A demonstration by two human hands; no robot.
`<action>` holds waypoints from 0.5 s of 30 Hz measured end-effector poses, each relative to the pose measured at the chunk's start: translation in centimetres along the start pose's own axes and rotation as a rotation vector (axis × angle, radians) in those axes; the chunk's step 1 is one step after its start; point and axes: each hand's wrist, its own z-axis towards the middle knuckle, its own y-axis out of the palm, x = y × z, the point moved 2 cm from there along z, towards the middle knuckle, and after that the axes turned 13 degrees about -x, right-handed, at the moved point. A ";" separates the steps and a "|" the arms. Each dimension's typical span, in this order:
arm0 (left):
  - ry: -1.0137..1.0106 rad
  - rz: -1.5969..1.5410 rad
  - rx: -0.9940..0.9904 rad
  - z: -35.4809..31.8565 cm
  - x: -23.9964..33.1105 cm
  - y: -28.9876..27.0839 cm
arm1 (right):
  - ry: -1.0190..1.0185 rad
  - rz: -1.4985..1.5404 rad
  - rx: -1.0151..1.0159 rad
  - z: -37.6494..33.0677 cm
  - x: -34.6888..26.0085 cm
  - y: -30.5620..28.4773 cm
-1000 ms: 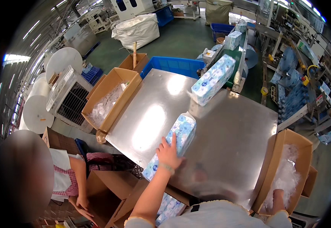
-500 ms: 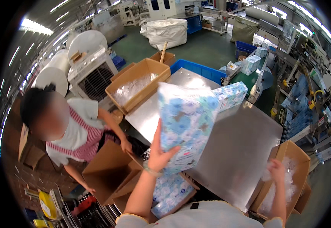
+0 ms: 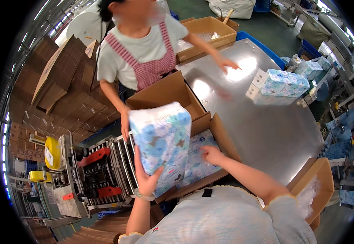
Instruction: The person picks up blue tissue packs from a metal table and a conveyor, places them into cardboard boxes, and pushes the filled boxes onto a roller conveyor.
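My left hand (image 3: 147,181) grips the lower end of a blue floral tissue pack (image 3: 160,138), thumb on its front. The pack stands tilted over the left part of an open cardboard carton (image 3: 225,142) close to my body. Similar floral packs (image 3: 199,166) lie inside that carton, partly hidden by the held one. Over them is my right hand (image 3: 212,155), fingers curled in; whatever they may pinch is too small to make out. Just beyond, a second open carton (image 3: 160,91) stands beside a co-worker, whose one hand (image 3: 125,124) is at its left side.
A metal table (image 3: 262,138) bears another floral pack (image 3: 284,83); the co-worker's other hand (image 3: 228,65) reaches over it. At right stands a carton (image 3: 325,183) with clear plastic. Left are a roller conveyor (image 3: 122,162), yellow tape roll (image 3: 52,152) and stacked flat cardboard (image 3: 59,81).
My view has turned left. My left hand has brought the pack over the near carton. My right hand has left the clear-plastic carton for the packs. The co-worker's arm now stretches over the table.
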 end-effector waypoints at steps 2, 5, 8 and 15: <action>0.011 0.230 -0.044 -1.0 -1.2 0.6 | 0.059 -0.346 0.257 0.8 1.2 0.1; 0.021 0.491 -0.158 -1.4 -2.1 2.0 | 0.097 -0.231 0.215 -0.7 -1.6 -2.5; 0.015 0.647 -0.349 -0.4 -3.5 4.5 | -0.050 0.141 0.250 -5.3 -5.9 -5.5; -0.062 0.830 -0.834 3.0 -12.3 12.4 | -0.230 0.187 0.807 -16.5 -4.1 -15.1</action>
